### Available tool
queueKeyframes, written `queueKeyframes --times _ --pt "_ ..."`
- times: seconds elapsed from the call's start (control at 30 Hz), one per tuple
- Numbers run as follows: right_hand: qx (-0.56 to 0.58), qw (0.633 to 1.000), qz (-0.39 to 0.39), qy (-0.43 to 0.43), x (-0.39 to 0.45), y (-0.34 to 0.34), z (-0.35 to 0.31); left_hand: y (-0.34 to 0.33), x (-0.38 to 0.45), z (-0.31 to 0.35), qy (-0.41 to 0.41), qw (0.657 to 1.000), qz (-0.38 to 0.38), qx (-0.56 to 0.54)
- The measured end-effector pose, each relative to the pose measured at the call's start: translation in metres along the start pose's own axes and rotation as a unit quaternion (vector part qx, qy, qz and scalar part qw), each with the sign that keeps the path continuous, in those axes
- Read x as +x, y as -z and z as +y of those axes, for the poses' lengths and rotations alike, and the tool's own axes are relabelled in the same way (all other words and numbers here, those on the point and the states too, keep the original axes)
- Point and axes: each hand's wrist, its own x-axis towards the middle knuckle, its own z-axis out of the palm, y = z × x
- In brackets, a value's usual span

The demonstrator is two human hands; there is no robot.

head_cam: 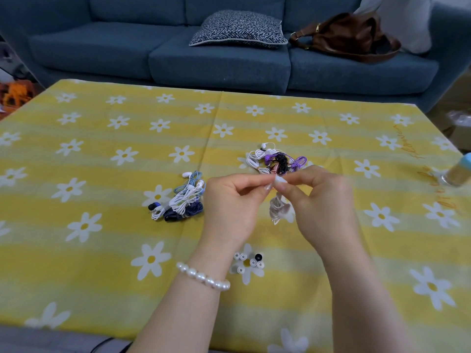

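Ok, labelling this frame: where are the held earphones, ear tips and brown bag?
held earphones point(277, 208): head view, dangling cord bundle
ear tips point(253, 262): head view, one white tip
brown bag point(349, 34): head view, its body

Orange cursive lettering point(407, 145) is running along the tablecloth point(102, 174) at the frame's right edge, too blurred to read.

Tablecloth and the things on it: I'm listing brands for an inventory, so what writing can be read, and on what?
On the tablecloth, orange handwriting along the right edge: cursive, too blurred to read.
On the bottle: nothing readable.
On the pale earphones, the left earphone pile, the far earphone pile and the ear tips: no print shows.
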Motion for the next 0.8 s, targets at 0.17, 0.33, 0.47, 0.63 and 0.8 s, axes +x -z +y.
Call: queueKeyframes --times 0.17,0.33,0.47,0.63,0.8 --pt "0.004 1.0 0.014 0.015 -0.0004 -0.0041 0.001 0.0005 0.0016 -0.0005 -0.028 0.999 0.016 0.027" --pt "0.122 0.992 0.0 -0.017 0.0008 -0.0006 -0.0006 0.0037 0.004 0.0021 -0.013 0.997 0.015 -0.072" --pt "0.135 0.991 -0.006 -0.023 0.0005 -0.0007 -0.0022 0.0047 0.005 0.0025 -0.013 0.996 0.011 -0.086" --pt "0.136 0.99 -0.007 -0.032 0.0009 -0.0009 0.0 0.005 0.0051 0.0013 -0.025 0.997 -0.004 -0.067" --pt "0.142 0.989 -0.017 -0.035 0.0002 0.0001 0.0006 0.0071 0.0051 0.0005 -0.066 0.998 -0.014 -0.004"
